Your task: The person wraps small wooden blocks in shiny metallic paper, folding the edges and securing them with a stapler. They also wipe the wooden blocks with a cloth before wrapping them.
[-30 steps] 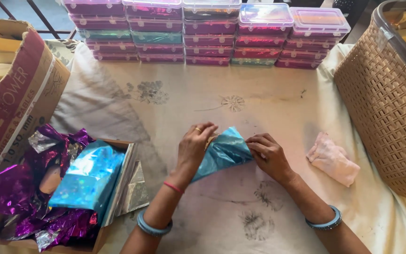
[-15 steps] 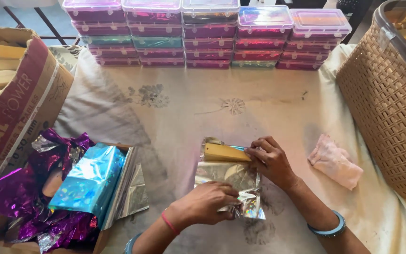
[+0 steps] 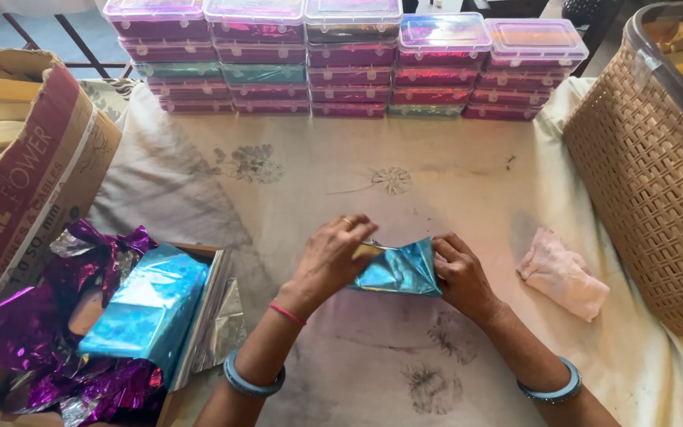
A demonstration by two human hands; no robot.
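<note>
Cardboard box: a brown corrugated cardboard box (image 3: 33, 182) is seen at the far left of the frame, with pale yellow bars inside.
Foil stack: a pile of shiny blue foil sheets (image 3: 148, 308) is laid at lower left, ringed by crumpled purple foil (image 3: 9, 340).
Left hand: the left hand (image 3: 330, 257) is placed at lower centre, its fingers curled down over the left end of the wrapped bar and closed on the foil there.
Wrapped bar: a small bar wrapped in shiny blue foil (image 3: 401, 271) is held between both hands, just above the cream cloth-covered table (image 3: 436, 182).
Right hand: the right hand (image 3: 464, 277) is closed on the bar's right end, foil pinched under the fingers.
Lidded boxes: stacked clear plastic boxes with pink and green contents (image 3: 341, 55) are lined along the top.
Cloth: a crumpled pink rag (image 3: 563, 273) is laid right of centre.
Basket: a tan woven plastic basket (image 3: 658, 174) is set at the right edge.
</note>
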